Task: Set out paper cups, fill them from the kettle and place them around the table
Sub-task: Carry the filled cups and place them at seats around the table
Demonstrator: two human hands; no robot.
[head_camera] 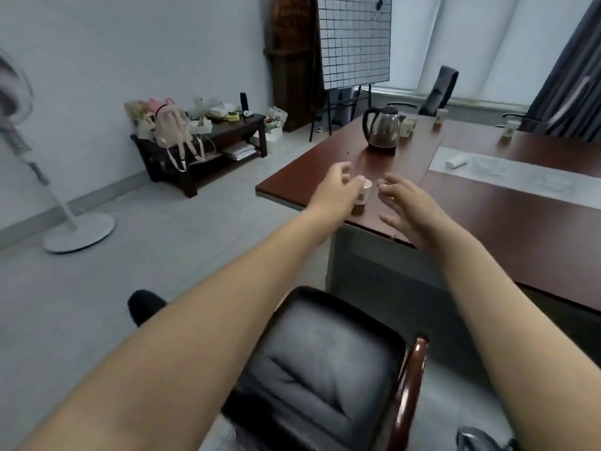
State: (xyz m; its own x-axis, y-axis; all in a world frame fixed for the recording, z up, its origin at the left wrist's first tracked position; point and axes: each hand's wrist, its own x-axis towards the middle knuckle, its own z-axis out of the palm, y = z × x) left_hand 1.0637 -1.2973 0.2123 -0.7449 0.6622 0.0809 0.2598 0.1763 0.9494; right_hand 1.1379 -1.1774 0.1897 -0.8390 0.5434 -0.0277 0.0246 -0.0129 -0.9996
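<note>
A small paper cup (363,194) stands upright near the near-left corner of the dark red table (507,229). My left hand (336,190) is beside it on the left with fingers spread, one fingertip touching the cup's rim. To the cup's right my right hand (406,206) hovers open, holding nothing. Farther back on the table stands a steel kettle (382,126) with a black handle. A paper cup (408,125) sits right beside the kettle, another cup (441,116) at the far edge and a third cup (509,127) to the far right.
A black leather chair (325,369) stands just below my arms, against the table's near edge. A pale runner (533,180) with a white roll (456,161) crosses the table. On the floor to the left are a standing fan (78,229) and a cluttered low bench (201,141).
</note>
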